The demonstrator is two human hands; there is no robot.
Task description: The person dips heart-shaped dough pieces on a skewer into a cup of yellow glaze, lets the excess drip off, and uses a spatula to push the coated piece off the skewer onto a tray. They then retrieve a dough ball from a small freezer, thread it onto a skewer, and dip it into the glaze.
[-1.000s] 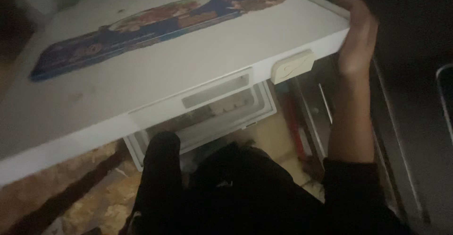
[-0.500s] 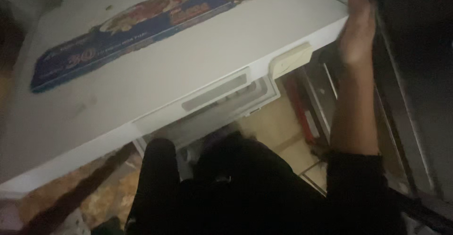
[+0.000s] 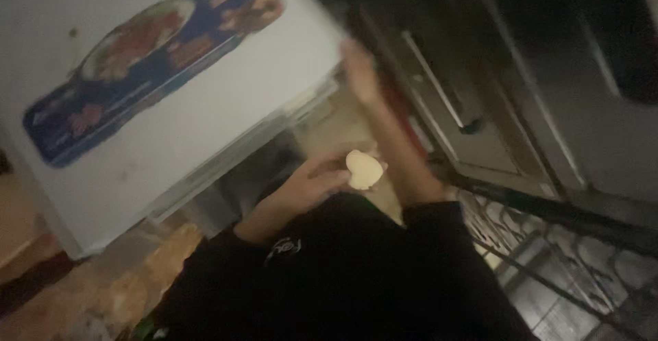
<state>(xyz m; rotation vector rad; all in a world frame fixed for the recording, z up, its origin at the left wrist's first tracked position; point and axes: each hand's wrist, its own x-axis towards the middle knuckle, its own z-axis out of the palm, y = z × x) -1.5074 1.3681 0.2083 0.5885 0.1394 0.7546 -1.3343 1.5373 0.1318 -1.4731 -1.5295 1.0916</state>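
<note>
The left hand point(image 3: 308, 185) pinches a small pale lump point(image 3: 364, 169) at its fingertips, held in front of the dark-sleeved chest. The right hand point(image 3: 358, 70) reaches up against the edge of a white lid point(image 3: 205, 118); blur hides its fingers. The lid bears a long blue sticker point(image 3: 147, 60). A metal rack point(image 3: 562, 265) lies to the right.

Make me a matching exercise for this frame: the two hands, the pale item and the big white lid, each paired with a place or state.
Things:
1. left hand
2. right hand
3. pale rounded item
4. white lid

States:
a. bears a long blue picture label
b. raised at the lid's edge
c. held at the fingertips
d. holds the pale item

Pairs: 1-d, 2-b, 3-c, 4-a
</note>
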